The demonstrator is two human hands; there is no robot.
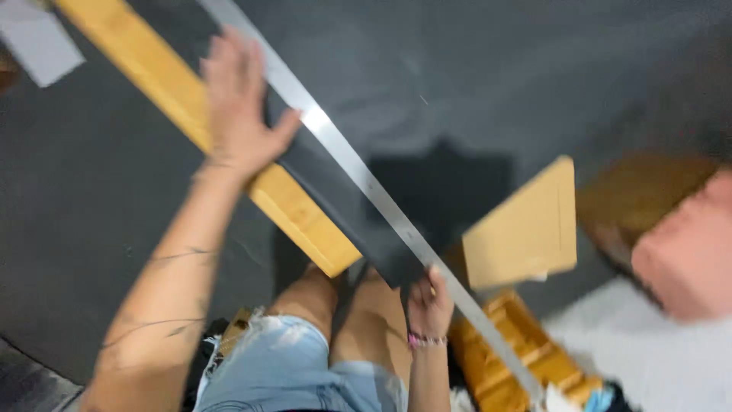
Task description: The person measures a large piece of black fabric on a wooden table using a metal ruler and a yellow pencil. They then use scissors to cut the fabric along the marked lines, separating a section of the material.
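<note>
While the view is motion-blurred, the main layout reads clearly enough. The left hand (238,107) lies flat, fingers spread and extended, palm down on a long black strip (335,191) that rests on a long wooden plank (297,206); its grip is open, pressing rather than clasping. The plank runs diagonally from upper left toward lower centre, with the black strip lying along its right side. A long metal ruler (366,179) lies along the strip's right edge, running from the top of the view down to the lower right.

The right hand (429,305) sits at the near end of the black strip, fingers curled at the strip's corner just beside the ruler. Its grip appears closed on the strip's end, though blur leaves the exact contact uncertain.

Beneath everything is a dark grey sheet (473,69) covering most of the surface. The person's bare knees (343,305) and light denim shorts (290,358) sit directly below the plank's near end.

Surroundings: a tan cardboard piece (526,225) lies just right of the ruler. A wooden slatted crate (511,351) sits below it, crossed by the ruler's lower end. A pink block-like object (686,252) is at far right, too blurred to identify. A pale flat piece (38,42) is in the upper left corner.
</note>
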